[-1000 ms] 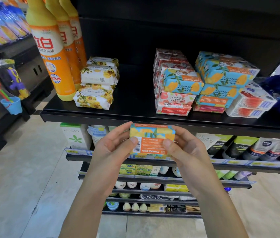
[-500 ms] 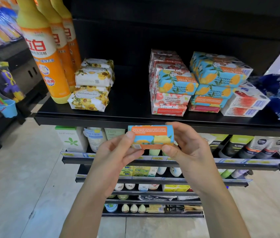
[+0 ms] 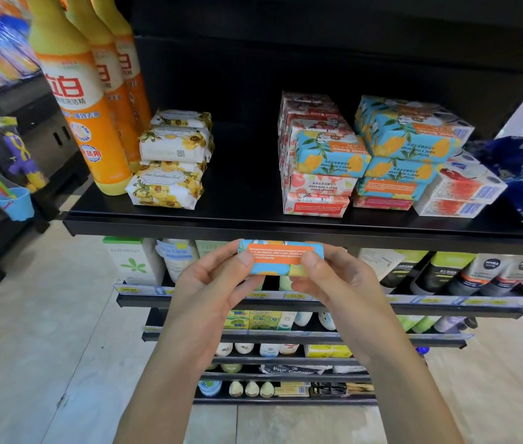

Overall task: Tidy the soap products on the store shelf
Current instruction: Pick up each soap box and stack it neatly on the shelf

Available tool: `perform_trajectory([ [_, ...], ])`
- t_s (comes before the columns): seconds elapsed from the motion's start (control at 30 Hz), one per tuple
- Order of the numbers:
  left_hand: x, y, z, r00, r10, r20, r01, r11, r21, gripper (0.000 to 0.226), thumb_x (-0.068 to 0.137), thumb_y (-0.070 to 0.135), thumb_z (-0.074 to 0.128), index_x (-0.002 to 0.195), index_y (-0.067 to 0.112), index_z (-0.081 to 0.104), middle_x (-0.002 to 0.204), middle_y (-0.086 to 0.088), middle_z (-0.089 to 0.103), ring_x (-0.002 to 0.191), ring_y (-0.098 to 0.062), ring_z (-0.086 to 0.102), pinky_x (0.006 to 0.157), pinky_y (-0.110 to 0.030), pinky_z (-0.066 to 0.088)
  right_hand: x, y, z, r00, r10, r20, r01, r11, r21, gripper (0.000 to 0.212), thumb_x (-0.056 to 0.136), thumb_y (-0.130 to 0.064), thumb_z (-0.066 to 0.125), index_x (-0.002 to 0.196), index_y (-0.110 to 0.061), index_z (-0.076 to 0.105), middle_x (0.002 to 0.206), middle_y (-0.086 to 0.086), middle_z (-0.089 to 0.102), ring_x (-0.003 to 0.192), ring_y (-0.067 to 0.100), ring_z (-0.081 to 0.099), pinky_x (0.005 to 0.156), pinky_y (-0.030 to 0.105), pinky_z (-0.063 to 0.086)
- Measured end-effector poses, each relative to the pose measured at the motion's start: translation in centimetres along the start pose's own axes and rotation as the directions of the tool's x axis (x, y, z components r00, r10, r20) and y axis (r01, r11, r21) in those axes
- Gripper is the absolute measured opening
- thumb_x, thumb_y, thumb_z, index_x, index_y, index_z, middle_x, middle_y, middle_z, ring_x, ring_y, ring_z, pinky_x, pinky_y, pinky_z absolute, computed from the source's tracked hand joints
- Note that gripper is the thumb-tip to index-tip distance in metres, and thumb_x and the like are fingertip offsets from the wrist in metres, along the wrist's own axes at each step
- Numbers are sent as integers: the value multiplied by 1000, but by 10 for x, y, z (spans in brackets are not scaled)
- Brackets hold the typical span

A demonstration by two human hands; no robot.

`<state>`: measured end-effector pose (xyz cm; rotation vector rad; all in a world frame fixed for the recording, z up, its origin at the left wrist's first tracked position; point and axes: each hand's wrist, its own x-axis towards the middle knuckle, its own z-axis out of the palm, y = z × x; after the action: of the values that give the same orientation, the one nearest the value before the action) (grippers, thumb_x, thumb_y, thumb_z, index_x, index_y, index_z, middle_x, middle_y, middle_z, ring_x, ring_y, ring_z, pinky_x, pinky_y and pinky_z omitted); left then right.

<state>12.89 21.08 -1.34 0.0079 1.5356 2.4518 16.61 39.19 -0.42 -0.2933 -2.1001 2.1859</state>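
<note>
I see my left hand (image 3: 212, 293) and right hand (image 3: 338, 283) pinching 1 blue-and-orange soap box (image 3: 281, 257) by its ends, just below the black shelf's (image 3: 253, 216) front edge.

A blue-and-orange cardboard soap box (image 3: 281, 257) sat level at frame centre, pinched at its ends between the left hand (image 3: 208, 302) and right hand (image 3: 346, 296), just below the black shelf (image 3: 237, 193). On the shelf, sunflower-wrapped soap bars (image 3: 170, 161) were stacked centre-left, and blue and pink soap boxes (image 3: 327, 155) upper right.
</note>
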Motion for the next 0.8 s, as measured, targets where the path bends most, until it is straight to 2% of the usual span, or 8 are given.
perform_trajectory([
  [0.23, 0, 0, -2, 999, 12, 30, -13, 1000, 25, 56, 79, 28, 71, 132, 12, 64, 117, -8, 76, 115, -19, 70, 95, -26, 57, 1, 2, -1, 1000, -9, -17, 10, 999, 37, 56, 74, -47, 79, 121, -18, 68, 117, 3, 75, 109, 18, 71, 103, 40, 54],
  [0.3, 0, 1, -3, 999, 14, 47, -15, 999, 28, 58, 78, 27, 71, 134, 16, 63, 119, -5, 75, 117, -17, 70, 97, -26, 56, 1, 4, -2, 1000, -22, -19, 24, 997, 74, 53, 75, -40, 88, 121, -23, 68, 118, 2, 74, 113, 19, 70, 100, 37, 54],
  [0.4, 0, 2, -3, 998, 20, 61, -22, 999, 43, 62, 78, 30, 70, 138, 21, 61, 123, -1, 74, 119, -16, 68, 101, -35, 54, 1, 5, -3, 995, -95, -3, 95, 992, 77, 47, 74, -26, 87, 118, -31, 70, 118, -2, 74, 114, 18, 69, 91, 31, 57],
  [0.5, 1, 3, -6, 999, 26, 42, -27, 999, 27, 62, 78, 34, 69, 138, 22, 61, 122, -1, 74, 117, -17, 69, 99, -37, 51, 2, 6, -5, 984, -173, 30, 171, 983, 71, 60, 70, -11, 91, 123, -24, 66, 117, -2, 75, 112, 16, 69, 84, 25, 58],
  [0.57, 3, 3, -8, 999, 24, 22, -24, 1000, 12, 60, 79, 35, 69, 137, 19, 62, 121, -5, 75, 116, -20, 70, 95, -36, 56, 4, 7, -5, 974, -220, 56, 216, 974, 69, 64, 70, -4, 86, 128, -19, 62, 120, 1, 73, 111, 16, 69, 87, 26, 57],
  [0.67, 5, 3, -12, 999, 39, 18, -39, 999, 1, 48, 86, 28, 65, 132, 14, 64, 117, -10, 76, 111, -24, 72, 87, -32, 61, 10, 11, -5, 960, -264, 89, 259, 964, 60, 68, 70, -2, 83, 132, -16, 59, 125, 6, 70, 116, 20, 66, 101, 38, 54],
  [0.8, 7, 3, -19, 994, 106, -38, -105, 994, 40, 43, 84, 23, 67, 125, 12, 68, 113, -10, 77, 110, -23, 73, 91, -35, 61, 17, 9, 1, 941, -297, 161, 298, 954, 17, 69, 71, -2, 84, 133, -17, 56, 130, 5, 67, 126, 23, 60, 108, 42, 49],
])
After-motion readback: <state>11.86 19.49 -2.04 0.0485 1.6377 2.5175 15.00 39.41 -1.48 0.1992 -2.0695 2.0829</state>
